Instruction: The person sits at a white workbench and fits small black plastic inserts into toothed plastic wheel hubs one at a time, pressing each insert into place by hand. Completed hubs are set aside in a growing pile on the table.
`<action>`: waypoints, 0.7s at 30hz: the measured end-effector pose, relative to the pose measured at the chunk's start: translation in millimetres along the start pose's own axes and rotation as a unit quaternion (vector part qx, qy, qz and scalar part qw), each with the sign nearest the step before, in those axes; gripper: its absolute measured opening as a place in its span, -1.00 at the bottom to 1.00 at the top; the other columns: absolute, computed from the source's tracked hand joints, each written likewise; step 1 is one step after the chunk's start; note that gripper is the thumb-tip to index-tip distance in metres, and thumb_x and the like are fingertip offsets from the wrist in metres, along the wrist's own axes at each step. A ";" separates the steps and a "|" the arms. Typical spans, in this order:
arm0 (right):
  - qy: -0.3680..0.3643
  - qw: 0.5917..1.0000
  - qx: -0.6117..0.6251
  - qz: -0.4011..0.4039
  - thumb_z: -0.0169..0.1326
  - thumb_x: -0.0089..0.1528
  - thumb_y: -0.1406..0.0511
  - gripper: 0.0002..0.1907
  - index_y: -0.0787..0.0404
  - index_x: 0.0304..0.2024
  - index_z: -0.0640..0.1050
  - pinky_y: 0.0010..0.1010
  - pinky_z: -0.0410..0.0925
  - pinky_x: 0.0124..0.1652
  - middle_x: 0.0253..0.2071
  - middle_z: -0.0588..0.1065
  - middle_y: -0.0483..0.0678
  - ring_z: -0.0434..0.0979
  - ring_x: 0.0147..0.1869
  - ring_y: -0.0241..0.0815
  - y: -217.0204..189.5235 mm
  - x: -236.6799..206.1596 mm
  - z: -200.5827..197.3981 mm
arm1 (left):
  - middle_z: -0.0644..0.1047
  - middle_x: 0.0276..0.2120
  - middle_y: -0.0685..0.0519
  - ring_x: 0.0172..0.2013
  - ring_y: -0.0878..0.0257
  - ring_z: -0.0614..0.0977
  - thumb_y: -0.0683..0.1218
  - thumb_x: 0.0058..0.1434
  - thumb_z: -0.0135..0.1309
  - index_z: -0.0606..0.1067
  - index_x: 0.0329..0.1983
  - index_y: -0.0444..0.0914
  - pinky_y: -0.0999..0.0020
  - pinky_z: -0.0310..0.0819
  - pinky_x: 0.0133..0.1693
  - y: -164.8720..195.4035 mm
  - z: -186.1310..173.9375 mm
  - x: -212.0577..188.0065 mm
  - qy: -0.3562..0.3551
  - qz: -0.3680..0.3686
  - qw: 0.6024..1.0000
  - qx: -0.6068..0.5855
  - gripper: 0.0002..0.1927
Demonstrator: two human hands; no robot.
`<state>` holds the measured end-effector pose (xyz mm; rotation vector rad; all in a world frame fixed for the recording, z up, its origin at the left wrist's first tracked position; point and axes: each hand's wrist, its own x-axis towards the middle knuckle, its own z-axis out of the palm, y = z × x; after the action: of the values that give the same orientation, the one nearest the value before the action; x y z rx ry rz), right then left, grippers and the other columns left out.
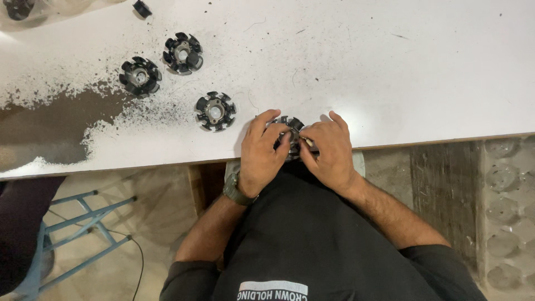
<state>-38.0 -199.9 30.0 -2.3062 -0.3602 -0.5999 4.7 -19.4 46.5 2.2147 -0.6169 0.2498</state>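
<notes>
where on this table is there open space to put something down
The white table is bare right of the hands, out to its front edge. The left is crowded: three black round toothed parts amid dark grit. Both hands, left hand and right hand, cover a fourth part.

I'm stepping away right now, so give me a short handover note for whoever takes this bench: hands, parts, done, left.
Left hand: closed around the round black toothed part at the near edge of the white table, wristwatch on that wrist.
Right hand: gripping the same part from the other side, fingertips on its rim; a small pale piece shows by the fingers, too small to identify.
Parts: three similar toothed parts lie untouched to the left, the nearest, then two farther back and. Dark grit is scattered around them.
Done: cannot tell from this view.
Left: the held part is in hand; three wait.
</notes>
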 end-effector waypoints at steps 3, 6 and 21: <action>-0.009 1.000 0.004 -0.004 0.27 0.14 0.44 -0.70 0.19 -0.09 0.54 0.09 0.23 0.37 -0.20 0.51 -0.02 0.52 -0.04 0.00 -0.5 3.8 -1.4 | 0.50 0.15 -0.07 0.07 -0.03 0.55 -0.21 0.14 0.23 0.57 -0.18 -0.25 0.07 0.45 0.11 1.0 -1.7 0.1 0.000 -0.001 1.000 0.005 -0.82; -0.037 0.999 -0.003 0.012 0.28 0.13 0.44 -0.73 0.20 -0.12 0.56 0.11 0.27 0.35 -0.24 0.52 -0.03 0.52 -0.04 -0.01 -0.1 6.3 -4.4 | 0.49 0.14 -0.08 0.08 -0.05 0.54 -0.21 0.11 0.24 0.56 -0.21 -0.25 0.05 0.43 0.12 3.4 -1.7 0.2 -0.008 0.011 1.000 0.006 -0.83; -0.033 0.999 0.038 0.010 0.26 0.19 0.42 -0.78 0.20 -0.13 0.54 0.08 0.28 0.35 -0.29 0.54 -0.06 0.57 -0.14 0.00 2.3 10.0 -5.6 | 0.51 0.09 -0.08 0.05 -0.06 0.51 -0.23 0.13 0.21 0.46 -0.36 -0.28 0.00 0.36 0.12 -1.9 20.8 -1.7 0.029 -0.037 0.999 0.005 -0.87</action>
<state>-30.3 -204.6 37.4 -2.2583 -0.3827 -0.4933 3.7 -33.5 31.0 2.2260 -0.5009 0.2783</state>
